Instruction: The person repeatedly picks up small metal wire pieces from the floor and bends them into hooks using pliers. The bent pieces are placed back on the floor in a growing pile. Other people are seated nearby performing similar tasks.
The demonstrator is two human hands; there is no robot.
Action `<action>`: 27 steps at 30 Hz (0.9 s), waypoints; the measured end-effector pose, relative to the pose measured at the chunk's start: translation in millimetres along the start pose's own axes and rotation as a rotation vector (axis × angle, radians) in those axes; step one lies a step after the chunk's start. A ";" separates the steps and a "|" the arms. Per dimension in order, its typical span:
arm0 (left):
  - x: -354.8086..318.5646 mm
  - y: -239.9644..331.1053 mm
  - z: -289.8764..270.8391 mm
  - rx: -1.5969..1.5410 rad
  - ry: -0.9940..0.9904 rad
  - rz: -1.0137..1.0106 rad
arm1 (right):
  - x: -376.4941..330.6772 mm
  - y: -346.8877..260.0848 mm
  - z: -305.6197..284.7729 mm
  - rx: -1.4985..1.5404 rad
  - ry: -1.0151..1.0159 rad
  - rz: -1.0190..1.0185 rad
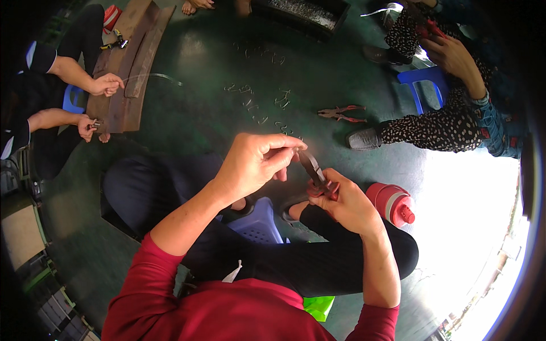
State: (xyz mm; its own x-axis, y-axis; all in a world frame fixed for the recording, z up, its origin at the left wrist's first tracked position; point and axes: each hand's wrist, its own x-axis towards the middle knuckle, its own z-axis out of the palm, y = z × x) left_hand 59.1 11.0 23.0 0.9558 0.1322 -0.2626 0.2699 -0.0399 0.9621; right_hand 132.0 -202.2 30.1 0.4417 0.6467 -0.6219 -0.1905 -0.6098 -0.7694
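My right hand [354,206] is wrapped round the red handles of a pair of pliers [310,166], jaws pointing up and to the left. At the tip of those jaws, the thumb and fingers of my left hand [248,165] are pinched together. Whatever sits between them is too small to make out. On the green floor just beyond my hands lie several small bent wire pieces [282,99], scattered in loose groups. A second pair of red-handled pliers [340,113] rests on the floor farther off to the right.
A blue plastic stool [257,223] stands below my hands, and a red jug [392,203] beside my right knee. At far left, a co-worker's hands [107,84] hold a wire near wooden boards [129,62]. Another person's hand [455,58] grips a red-handled tool. A black tray [321,35] lies far ahead.
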 end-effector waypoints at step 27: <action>-14.7 -17.2 10.4 0.209 0.000 0.203 | 13.9 10.0 22.3 -0.351 0.363 -0.123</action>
State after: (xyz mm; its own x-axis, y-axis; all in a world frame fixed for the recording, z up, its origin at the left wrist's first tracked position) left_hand 41.6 -0.6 9.5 0.9927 0.1008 -0.0663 0.0913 -0.2690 0.9588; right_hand 116.7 -189.2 10.5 0.7301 0.5605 -0.3908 0.1602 -0.6965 -0.6995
